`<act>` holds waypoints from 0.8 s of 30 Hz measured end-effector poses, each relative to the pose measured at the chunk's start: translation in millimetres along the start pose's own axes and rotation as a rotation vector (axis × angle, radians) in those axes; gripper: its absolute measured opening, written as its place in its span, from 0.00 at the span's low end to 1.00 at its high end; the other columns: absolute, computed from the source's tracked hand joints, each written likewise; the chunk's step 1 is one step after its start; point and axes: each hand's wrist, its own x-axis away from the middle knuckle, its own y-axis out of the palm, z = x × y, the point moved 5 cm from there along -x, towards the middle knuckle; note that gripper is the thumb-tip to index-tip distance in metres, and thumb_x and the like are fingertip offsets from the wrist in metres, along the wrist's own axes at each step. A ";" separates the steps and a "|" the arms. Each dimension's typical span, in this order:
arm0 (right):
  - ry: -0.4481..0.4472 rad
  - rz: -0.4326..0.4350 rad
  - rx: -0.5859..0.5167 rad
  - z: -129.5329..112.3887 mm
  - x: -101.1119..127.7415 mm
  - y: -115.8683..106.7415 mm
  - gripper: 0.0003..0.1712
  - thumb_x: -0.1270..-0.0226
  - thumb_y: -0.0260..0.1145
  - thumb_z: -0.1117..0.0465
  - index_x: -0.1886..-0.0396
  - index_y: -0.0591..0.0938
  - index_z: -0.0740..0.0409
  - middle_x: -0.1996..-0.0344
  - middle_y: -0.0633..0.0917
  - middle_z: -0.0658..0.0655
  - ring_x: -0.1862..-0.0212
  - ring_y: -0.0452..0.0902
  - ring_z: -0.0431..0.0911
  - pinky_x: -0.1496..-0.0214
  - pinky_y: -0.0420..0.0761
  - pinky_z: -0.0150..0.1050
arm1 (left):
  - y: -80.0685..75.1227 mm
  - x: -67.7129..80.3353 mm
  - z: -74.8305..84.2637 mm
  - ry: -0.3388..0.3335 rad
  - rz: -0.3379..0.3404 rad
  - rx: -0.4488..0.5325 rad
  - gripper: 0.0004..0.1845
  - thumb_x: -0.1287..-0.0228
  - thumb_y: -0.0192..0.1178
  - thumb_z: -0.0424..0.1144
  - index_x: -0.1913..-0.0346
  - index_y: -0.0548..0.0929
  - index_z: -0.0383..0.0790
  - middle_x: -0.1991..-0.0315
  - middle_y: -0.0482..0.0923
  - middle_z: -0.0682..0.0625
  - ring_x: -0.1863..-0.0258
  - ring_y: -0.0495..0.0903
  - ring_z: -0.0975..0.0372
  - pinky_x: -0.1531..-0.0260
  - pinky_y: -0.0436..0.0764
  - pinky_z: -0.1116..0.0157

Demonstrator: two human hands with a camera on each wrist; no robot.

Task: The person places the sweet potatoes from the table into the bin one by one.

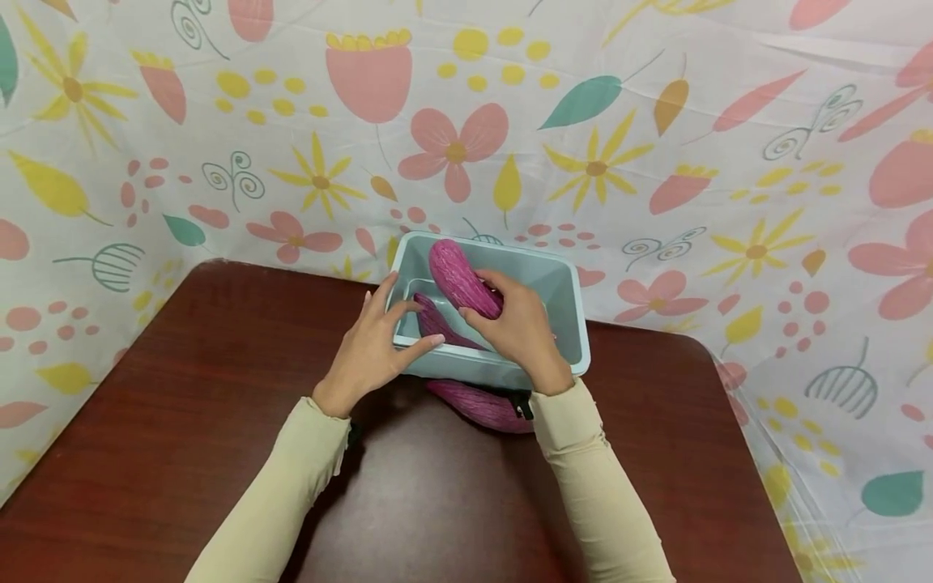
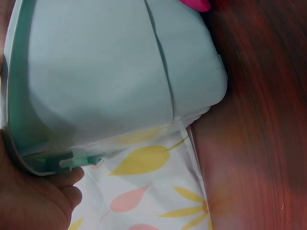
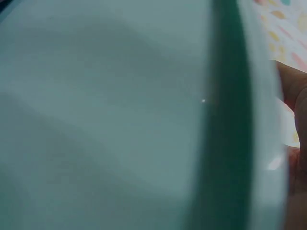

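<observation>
In the head view, both forearms reach up from the lower edge of the frame in cream sleeves (image 1: 270, 486), converging on a pale blue-green bin (image 1: 557, 295) at the centre. The right hand (image 1: 519, 324) bends over the bin's front wall, its thumb and fingers pinching the lower end of a streaked purple eggplant (image 1: 453, 267), which slants to the upper left above the bin's interior. The left hand (image 1: 368, 344) is at the bin's near left corner with its fingers loosely bent and spread well apart, thumb over the front rim. A darker purple eggplant (image 1: 434, 322) lies inside the bin, and a third eggplant (image 1: 474, 405) rests just in front of it, partly covered by the right cuff. The worktop (image 1: 182, 405) is reddish-brown with a wood grain and a glossy patch at lower centre; behind it hangs a white cloth (image 1: 452, 73) printed with pink, yellow and teal flowers and leaves. In the left wrist view, the bin's wall fills the upper left, the left hand's fingers by its rim at lower left, a magenta tip at the top edge. In the right wrist view, blurred bin wall takes most of the frame; the right hand shows at the right edge, its hold hidden.
</observation>
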 end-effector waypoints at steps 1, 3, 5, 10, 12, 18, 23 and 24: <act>0.011 -0.008 0.002 2.3 -1.3 2.0 0.33 0.39 0.75 0.51 0.36 0.79 0.55 0.49 0.87 0.58 0.58 0.83 0.51 0.57 0.84 0.48 | 0.0 0.1 0.4 0.000 0.002 0.000 0.34 0.40 0.62 0.70 0.43 0.82 0.46 0.18 0.47 0.45 0.20 0.53 0.43 0.23 0.60 0.42; 0.022 -0.019 0.004 6.1 -3.7 5.3 0.32 0.39 0.75 0.52 0.36 0.79 0.55 0.48 0.87 0.59 0.56 0.84 0.52 0.55 0.84 0.49 | -0.2 -0.1 1.1 0.003 0.007 -0.001 0.34 0.40 0.63 0.70 0.43 0.82 0.47 0.18 0.47 0.45 0.20 0.53 0.44 0.22 0.58 0.43; 0.034 -0.025 0.007 9.6 -5.5 7.9 0.31 0.37 0.73 0.53 0.35 0.79 0.56 0.48 0.87 0.60 0.52 0.84 0.54 0.52 0.84 0.51 | 0.0 -0.4 1.3 0.010 0.012 -0.005 0.34 0.40 0.63 0.70 0.44 0.82 0.47 0.18 0.48 0.45 0.20 0.54 0.45 0.21 0.56 0.44; 0.041 -0.022 -0.011 13.6 -6.7 10.4 0.28 0.34 0.71 0.58 0.36 0.79 0.58 0.51 0.87 0.62 0.47 0.84 0.57 0.47 0.83 0.54 | 1.4 -1.0 0.0 0.009 0.006 -0.013 0.33 0.39 0.62 0.69 0.44 0.81 0.47 0.18 0.47 0.44 0.20 0.54 0.44 0.21 0.57 0.44; 0.037 -0.016 -0.018 13.8 -5.4 9.7 0.27 0.34 0.70 0.58 0.36 0.79 0.57 0.53 0.87 0.61 0.48 0.84 0.57 0.47 0.83 0.54 | 1.6 -1.0 -0.8 0.006 0.003 -0.014 0.33 0.39 0.62 0.69 0.43 0.81 0.48 0.18 0.47 0.44 0.20 0.53 0.42 0.22 0.59 0.43; -0.002 0.029 -0.046 14.3 9.0 0.5 0.25 0.34 0.72 0.57 0.38 0.81 0.58 0.51 0.87 0.62 0.49 0.84 0.56 0.47 0.83 0.53 | 1.9 -0.3 -2.9 -0.004 -0.009 -0.008 0.32 0.39 0.62 0.69 0.43 0.81 0.49 0.17 0.46 0.45 0.20 0.52 0.40 0.24 0.61 0.41; -0.038 0.074 -0.068 14.2 29.3 -10.2 0.26 0.36 0.74 0.59 0.40 0.81 0.60 0.51 0.87 0.63 0.49 0.84 0.57 0.44 0.82 0.53 | 1.6 -0.4 -1.9 0.006 -0.005 0.006 0.31 0.38 0.63 0.67 0.43 0.81 0.49 0.18 0.47 0.44 0.20 0.53 0.43 0.22 0.56 0.42; -0.040 0.081 -0.071 14.0 33.4 -12.1 0.26 0.37 0.74 0.59 0.40 0.81 0.61 0.51 0.87 0.63 0.49 0.84 0.56 0.43 0.82 0.52 | 1.5 -0.5 -1.5 0.008 -0.003 0.007 0.31 0.38 0.63 0.67 0.43 0.81 0.49 0.18 0.47 0.44 0.20 0.53 0.43 0.22 0.56 0.42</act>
